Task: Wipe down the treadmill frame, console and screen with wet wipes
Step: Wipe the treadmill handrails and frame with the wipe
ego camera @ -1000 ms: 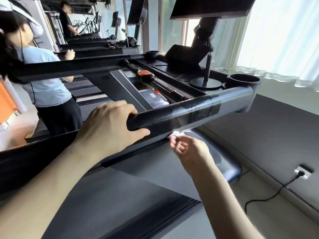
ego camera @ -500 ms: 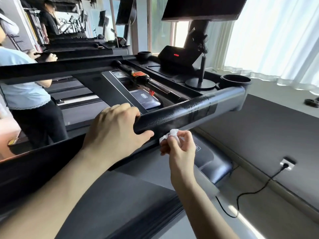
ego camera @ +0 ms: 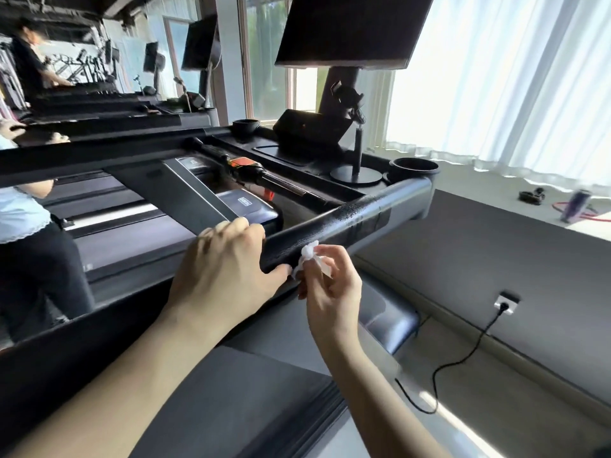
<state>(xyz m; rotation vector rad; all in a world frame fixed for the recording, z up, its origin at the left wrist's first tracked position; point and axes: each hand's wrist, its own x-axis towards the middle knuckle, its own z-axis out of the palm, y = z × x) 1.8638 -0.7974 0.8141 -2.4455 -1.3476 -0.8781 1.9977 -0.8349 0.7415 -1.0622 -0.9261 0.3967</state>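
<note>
Single head-worn wide-angle view, looking forward and down along a treadmill handrail (ego camera: 347, 219).

The camera sits above and just behind the person's forearms, close to the rail, which crosses the picture's middle from lower left to upper right. The left hand (ego camera: 224, 266) and right hand (ego camera: 330, 285) lie near the lens at centre. It faces the console (ego camera: 307, 130) farther off, with the screen (ego camera: 350, 28) cut by the top edge. The curtained windows (ego camera: 496, 77) fill the upper right and a wall socket (ego camera: 506, 302) sits lower right.
</note>
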